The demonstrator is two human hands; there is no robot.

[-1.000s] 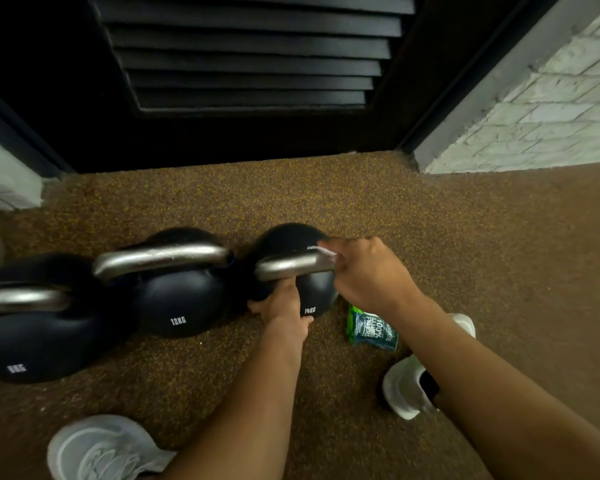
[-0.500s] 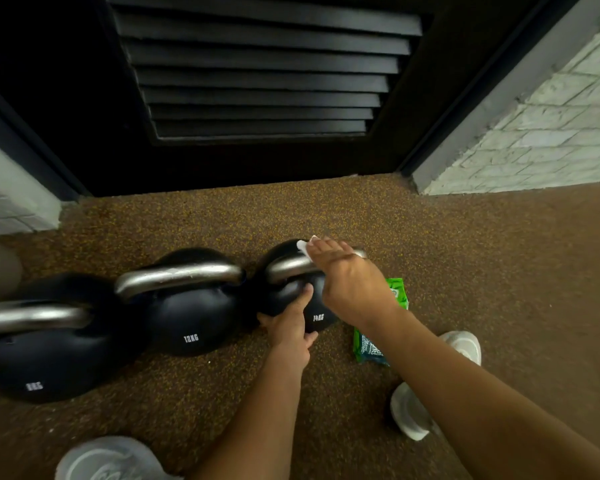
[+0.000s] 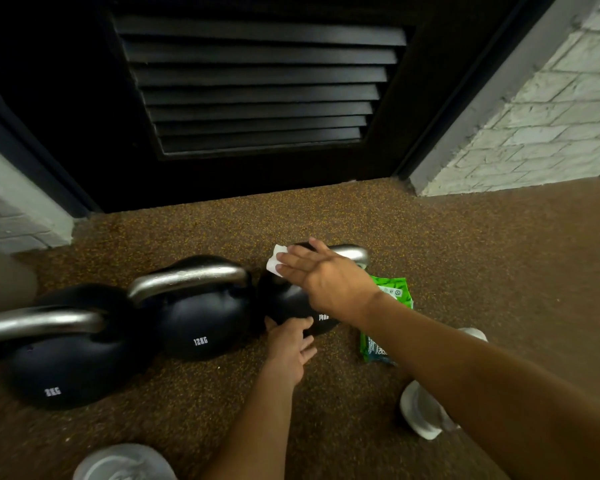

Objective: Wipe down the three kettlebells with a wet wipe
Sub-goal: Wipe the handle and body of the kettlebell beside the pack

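- The floor (image 3: 465,258), speckled brown, carries everything; the black louvred door (image 3: 257,88) stands behind.
- The largest kettlebell (image 3: 66,362) sits far left and the middle kettlebell (image 3: 201,317), marked 12KG, just beside it; neither is being touched, so by my judgement both still wait their turn.
- The smallest kettlebell (image 3: 291,303), rightmost in the row, is the one in hand.
- The right hand (image 3: 323,275) now lies flat, fingers straight, pressing the wet wipe (image 3: 276,261) on the far left end of the handle; a second ago it was at the handle's right end, so the stroke has run along the handle.
- The left hand (image 3: 290,344), fingers relaxed, has slipped from under the handle to steady the bell's near side.
- The green wipe packet (image 3: 385,323) lies just right of it.
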